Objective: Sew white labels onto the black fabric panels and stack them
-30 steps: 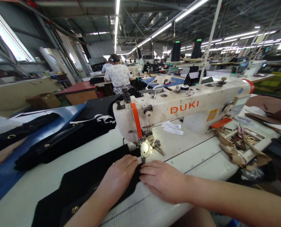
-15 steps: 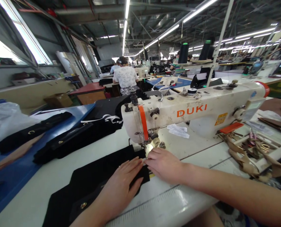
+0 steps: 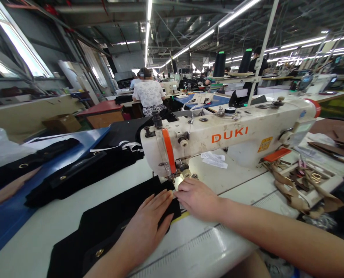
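Note:
A black fabric piece (image 3: 108, 212) with a brass eyelet (image 3: 99, 253) lies on the sewing machine table, its far right end by the needle area. My left hand (image 3: 144, 227) rests flat on this fabric, fingers stretched toward the presser foot. Close against its fingertips, my right hand (image 3: 199, 199) is closed with bent fingers at the fabric's right edge. What its fingertips pinch is hidden. Just above both hands stands the head of the white sewing machine (image 3: 160, 150), its lamp lighting the spot beside the needle.
White printed labels (image 3: 214, 159) lie on the machine bed. To the right is a tray (image 3: 331, 181) with scissors and tan strips. Stacked black pieces (image 3: 82, 170) lie at left beside a blue table (image 3: 15, 227). A printed ruler (image 3: 186, 247) runs along the front edge. A co-worker (image 3: 149, 92) is further back.
The camera view has shifted slightly, so the scene sits a little further left. Both hands keep nearly the same place at the fabric beside the needle.

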Available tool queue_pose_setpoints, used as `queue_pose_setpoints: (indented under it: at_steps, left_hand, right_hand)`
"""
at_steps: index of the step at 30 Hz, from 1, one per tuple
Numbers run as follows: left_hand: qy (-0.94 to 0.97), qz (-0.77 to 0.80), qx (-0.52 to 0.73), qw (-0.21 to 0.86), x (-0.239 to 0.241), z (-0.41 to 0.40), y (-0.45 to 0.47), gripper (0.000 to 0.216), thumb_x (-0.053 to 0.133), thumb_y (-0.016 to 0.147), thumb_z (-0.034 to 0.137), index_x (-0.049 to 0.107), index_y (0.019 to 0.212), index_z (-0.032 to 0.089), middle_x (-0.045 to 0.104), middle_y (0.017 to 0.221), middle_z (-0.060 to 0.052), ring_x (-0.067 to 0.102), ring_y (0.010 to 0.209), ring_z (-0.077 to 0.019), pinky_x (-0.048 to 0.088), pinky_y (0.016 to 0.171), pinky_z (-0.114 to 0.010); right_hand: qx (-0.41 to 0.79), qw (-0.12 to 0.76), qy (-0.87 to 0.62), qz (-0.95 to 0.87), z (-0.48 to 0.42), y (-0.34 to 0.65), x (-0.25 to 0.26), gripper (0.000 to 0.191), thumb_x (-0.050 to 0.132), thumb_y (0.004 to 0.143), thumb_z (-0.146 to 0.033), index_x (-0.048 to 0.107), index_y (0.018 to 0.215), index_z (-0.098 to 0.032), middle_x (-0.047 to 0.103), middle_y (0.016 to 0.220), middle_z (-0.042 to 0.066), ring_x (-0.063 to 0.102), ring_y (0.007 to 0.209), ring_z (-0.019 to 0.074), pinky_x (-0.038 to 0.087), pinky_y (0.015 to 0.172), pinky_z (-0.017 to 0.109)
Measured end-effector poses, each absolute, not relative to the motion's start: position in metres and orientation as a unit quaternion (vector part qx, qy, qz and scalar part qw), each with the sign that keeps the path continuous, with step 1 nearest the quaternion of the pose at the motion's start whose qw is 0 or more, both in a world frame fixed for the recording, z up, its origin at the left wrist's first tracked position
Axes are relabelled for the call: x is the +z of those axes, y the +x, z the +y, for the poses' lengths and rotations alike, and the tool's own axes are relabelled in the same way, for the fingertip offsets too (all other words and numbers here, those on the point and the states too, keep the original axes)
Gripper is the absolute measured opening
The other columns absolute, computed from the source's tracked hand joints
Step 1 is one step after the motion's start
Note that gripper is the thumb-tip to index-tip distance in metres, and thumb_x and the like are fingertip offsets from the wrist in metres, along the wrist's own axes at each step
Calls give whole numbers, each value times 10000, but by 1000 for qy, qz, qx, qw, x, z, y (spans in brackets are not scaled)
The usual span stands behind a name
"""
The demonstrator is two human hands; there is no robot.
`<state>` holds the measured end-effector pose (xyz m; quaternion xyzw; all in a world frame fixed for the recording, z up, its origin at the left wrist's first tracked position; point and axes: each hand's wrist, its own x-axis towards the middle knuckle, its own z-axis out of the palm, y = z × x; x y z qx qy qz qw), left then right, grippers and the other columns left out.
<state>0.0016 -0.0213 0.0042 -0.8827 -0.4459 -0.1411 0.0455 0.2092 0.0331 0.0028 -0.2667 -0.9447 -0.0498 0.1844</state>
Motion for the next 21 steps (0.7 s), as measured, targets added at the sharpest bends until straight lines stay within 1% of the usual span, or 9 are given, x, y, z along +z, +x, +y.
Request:
queue_pose_setpoints:
  at_steps: [5, 9, 13, 16, 18, 21]
  left_hand:
    - [-883, -447, -142, 25, 3, -14, 3, 428, 488, 917, 346, 551, 1308, 181, 592, 1343, -96, 556, 1236, -235, 446, 1058, -467]
    - [-882, -447, -148, 28, 2, -11, 2, 430, 484, 917, 348, 552, 1310, 186, 599, 1335, -97, 561, 1231, -239, 447, 1055, -472]
    - [-884, -440, -150, 49, -1, -26, 0, 446, 495, 911, 352, 528, 1335, 217, 590, 1349, -81, 560, 1231, -226, 453, 1054, -433]
    - [-886, -434, -151, 71, -3, -42, -1, 476, 515, 901, 362, 499, 1357, 227, 584, 1358, -69, 558, 1234, -222, 463, 1047, -414]
    - [-885, -433, -153, 78, -4, -49, 0, 481, 525, 895, 369, 502, 1354, 224, 592, 1349, -67, 566, 1226, -224, 472, 1039, -409]
    - [-886, -431, -154, 80, -3, -51, 2, 461, 530, 892, 370, 528, 1329, 222, 607, 1330, -66, 583, 1205, -224, 482, 1027, -398]
  right_hand:
    - [-49, 180, -287, -940, 34, 209, 5, 174, 490, 931, -189, 650, 893, -131, 593, 851, 63, 502, 826, 198, 416, 781, 329]
    - [-37, 173, -308, -935, 36, 209, 8, 193, 473, 946, -200, 653, 947, -133, 594, 867, 64, 501, 807, 196, 410, 745, 332]
    - [-24, 170, -303, -937, 34, 209, 8, 166, 490, 940, -180, 649, 947, -132, 595, 878, 73, 503, 840, 198, 411, 778, 329]
    - [-19, 174, -283, -943, 32, 208, 5, 139, 525, 924, -185, 644, 984, -145, 602, 901, 67, 503, 873, 206, 414, 801, 335]
    - [-16, 172, -278, -945, 32, 207, 4, 143, 541, 915, -184, 639, 1014, -152, 606, 920, 65, 502, 889, 209, 416, 803, 337]
    - [-12, 167, -284, -944, 32, 207, 5, 134, 545, 908, -173, 636, 1004, -152, 603, 919, 70, 500, 903, 209, 410, 807, 336]
